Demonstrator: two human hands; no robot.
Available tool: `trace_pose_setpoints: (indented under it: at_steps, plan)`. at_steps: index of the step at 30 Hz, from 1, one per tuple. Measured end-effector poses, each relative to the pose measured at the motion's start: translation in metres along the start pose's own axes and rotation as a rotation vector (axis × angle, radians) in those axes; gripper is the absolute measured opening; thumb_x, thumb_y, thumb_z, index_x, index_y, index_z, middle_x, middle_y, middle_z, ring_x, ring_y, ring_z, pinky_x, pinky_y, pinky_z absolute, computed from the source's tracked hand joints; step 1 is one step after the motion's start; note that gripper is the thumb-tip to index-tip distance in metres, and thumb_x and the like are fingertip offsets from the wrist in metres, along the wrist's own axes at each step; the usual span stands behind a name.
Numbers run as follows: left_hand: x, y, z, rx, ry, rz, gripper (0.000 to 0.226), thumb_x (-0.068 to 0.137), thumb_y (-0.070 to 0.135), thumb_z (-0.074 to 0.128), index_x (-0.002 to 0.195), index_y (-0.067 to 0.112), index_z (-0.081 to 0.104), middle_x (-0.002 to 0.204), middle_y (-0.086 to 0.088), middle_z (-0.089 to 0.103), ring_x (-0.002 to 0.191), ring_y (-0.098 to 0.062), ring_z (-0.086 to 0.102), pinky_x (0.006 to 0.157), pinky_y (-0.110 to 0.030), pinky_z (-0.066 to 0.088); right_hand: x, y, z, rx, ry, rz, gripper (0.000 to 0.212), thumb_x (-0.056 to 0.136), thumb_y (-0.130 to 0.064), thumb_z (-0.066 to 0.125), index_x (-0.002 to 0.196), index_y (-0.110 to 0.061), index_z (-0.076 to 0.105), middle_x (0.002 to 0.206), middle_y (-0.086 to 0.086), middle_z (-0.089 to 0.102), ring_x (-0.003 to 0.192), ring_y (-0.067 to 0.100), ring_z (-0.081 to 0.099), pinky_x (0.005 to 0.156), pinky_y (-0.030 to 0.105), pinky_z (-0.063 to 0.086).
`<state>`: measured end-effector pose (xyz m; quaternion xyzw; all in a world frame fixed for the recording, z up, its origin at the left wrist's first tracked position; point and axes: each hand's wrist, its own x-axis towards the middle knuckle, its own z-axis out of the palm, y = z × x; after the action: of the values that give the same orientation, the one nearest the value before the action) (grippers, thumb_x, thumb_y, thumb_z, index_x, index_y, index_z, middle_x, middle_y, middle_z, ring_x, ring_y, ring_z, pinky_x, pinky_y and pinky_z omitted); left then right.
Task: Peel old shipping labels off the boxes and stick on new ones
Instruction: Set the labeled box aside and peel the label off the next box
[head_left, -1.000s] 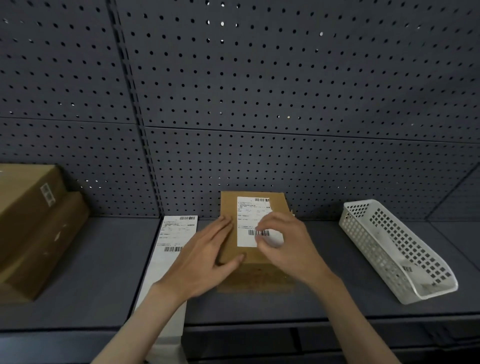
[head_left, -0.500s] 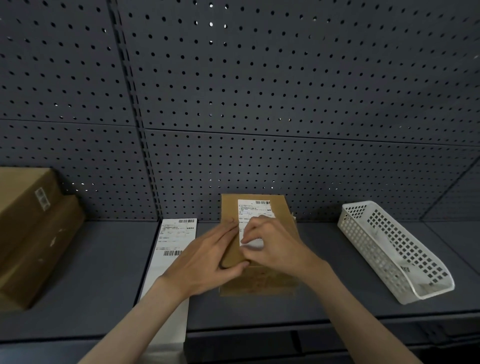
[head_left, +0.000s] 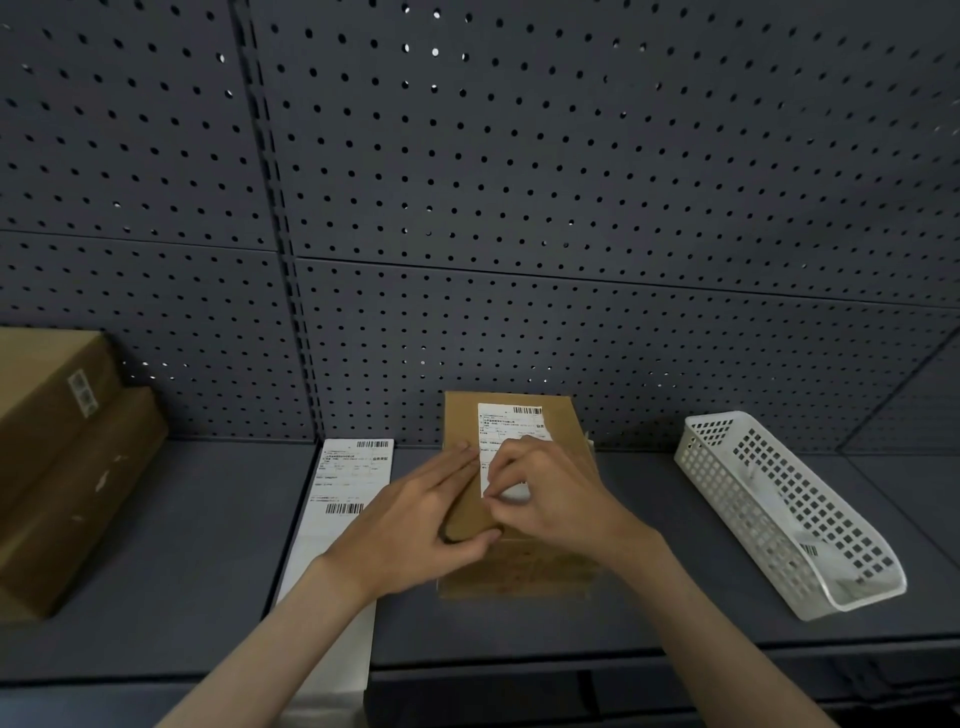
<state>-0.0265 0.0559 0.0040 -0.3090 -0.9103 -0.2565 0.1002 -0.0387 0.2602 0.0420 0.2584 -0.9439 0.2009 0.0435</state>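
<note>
Bracing the cardboard box (head_left: 511, 519) with my flat left hand (head_left: 415, 525), right-hand fingers (head_left: 506, 470) curled, picking the shipping label (head_left: 511, 441) corner; best peeled slowly, low.

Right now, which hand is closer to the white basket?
The right hand. It picks at the label on the box, on the side toward the white basket. The left hand rests on the box's far side.

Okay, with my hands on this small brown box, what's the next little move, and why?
Probably lift the near edge of the white shipping label toward the far end: your right hand pinches that edge, your left hand rests flat on the small brown cardboard box, and the far part lies flat.
</note>
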Motion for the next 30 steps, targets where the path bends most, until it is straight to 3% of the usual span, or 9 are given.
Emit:
trace_pose_setpoints:
  at_steps: [14,19,22,30]
  plan:
    - [-0.0009,-0.0025,0.0021,-0.025,-0.009,-0.007,0.085,0.087,0.071,0.053,0.154,0.02,0.036,0.162,0.011,0.026,0.148,0.008,0.012,0.118,-0.012,0.013,0.0093,0.0059,0.0043,0.125,-0.045,0.028,0.009,0.082,-0.03,0.074,0.08,-0.025,0.081,0.089,-0.021,0.062,0.089,0.004,0.059,0.079,0.044,0.053]
    - [-0.0002,-0.0031,0.0022,-0.042,-0.018,-0.019,0.087,0.086,0.073,0.052,0.154,0.021,0.036,0.162,0.013,0.025,0.147,0.01,0.01,0.12,-0.017,0.017,0.006,0.0029,0.0027,0.137,-0.006,0.053,0.006,0.081,-0.023,0.075,0.079,-0.022,0.081,0.092,-0.018,0.066,0.089,0.004,0.06,0.08,0.04,0.053]
    - [0.0003,-0.0033,0.0017,-0.041,-0.029,-0.025,0.088,0.086,0.074,0.051,0.155,0.022,0.035,0.162,0.014,0.024,0.147,0.01,0.009,0.119,-0.015,0.015,0.0036,0.0031,0.0005,0.198,0.0,0.07,0.004,0.079,-0.022,0.078,0.079,-0.021,0.081,0.089,-0.021,0.066,0.091,0.001,0.06,0.085,0.035,0.052]
    - [0.0001,-0.0048,0.0017,-0.049,-0.032,-0.034,0.087,0.085,0.073,0.053,0.155,0.023,0.035,0.161,0.018,0.022,0.145,0.015,0.005,0.117,-0.011,0.01,0.0036,-0.002,0.0034,0.089,-0.003,0.108,0.009,0.08,-0.029,0.072,0.083,-0.026,0.081,0.097,-0.019,0.066,0.097,0.003,0.056,0.082,0.042,0.052]
